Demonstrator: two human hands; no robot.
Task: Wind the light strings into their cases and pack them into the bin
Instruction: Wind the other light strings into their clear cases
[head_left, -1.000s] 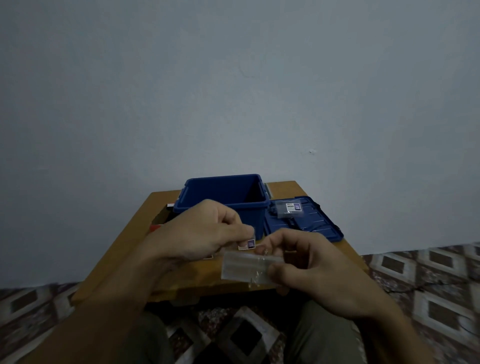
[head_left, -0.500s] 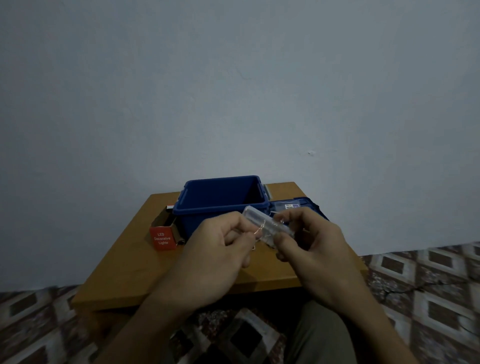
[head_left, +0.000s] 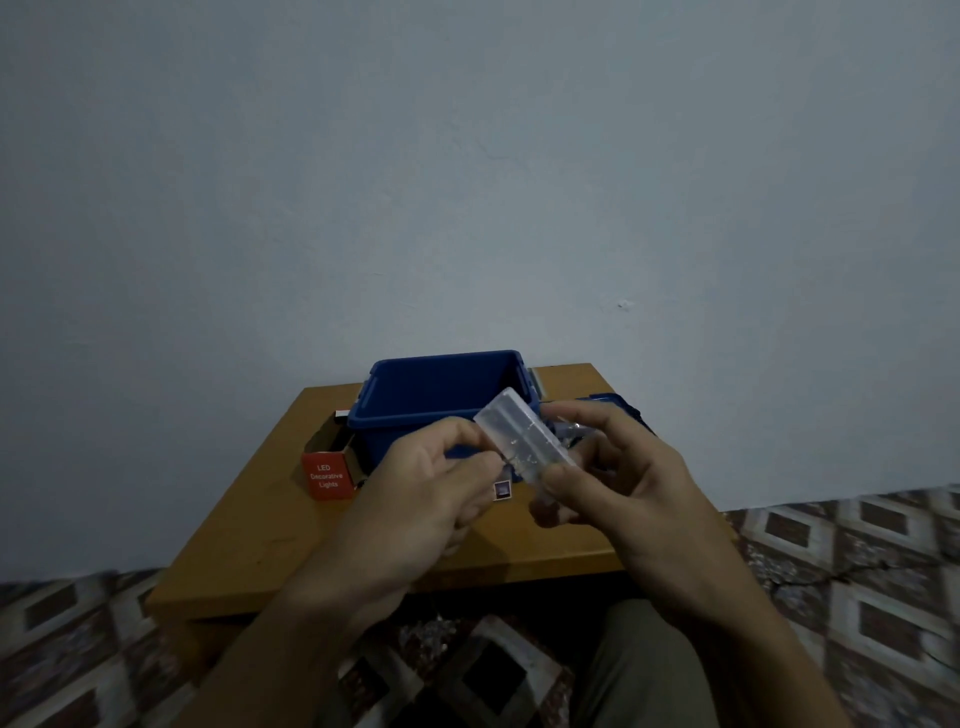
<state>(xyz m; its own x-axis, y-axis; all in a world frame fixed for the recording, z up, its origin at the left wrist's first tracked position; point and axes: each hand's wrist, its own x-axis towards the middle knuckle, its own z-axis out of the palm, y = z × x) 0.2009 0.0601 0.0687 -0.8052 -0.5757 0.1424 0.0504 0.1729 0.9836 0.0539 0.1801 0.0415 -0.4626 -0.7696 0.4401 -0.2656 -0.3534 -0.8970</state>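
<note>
The right hand (head_left: 623, 483) is gripping a clear case (head_left: 522, 441) between thumb and curled fingers, holding it tilted above the table (head_left: 260, 519), just in front of the blue bin (head_left: 415, 405). The left hand (head_left: 421, 493) is pinching the case's left edge.

On the table (head_left: 270, 525), the LED lights box (head_left: 326, 475) sat left of the bin (head_left: 410, 418), its lid (head_left: 618, 402) right, the plastic case (head_left: 522, 441) before it.

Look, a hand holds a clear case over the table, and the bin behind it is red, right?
No, the bin is blue, not red, as the head view shows. The right hand does hold a clear case over the table.
</note>
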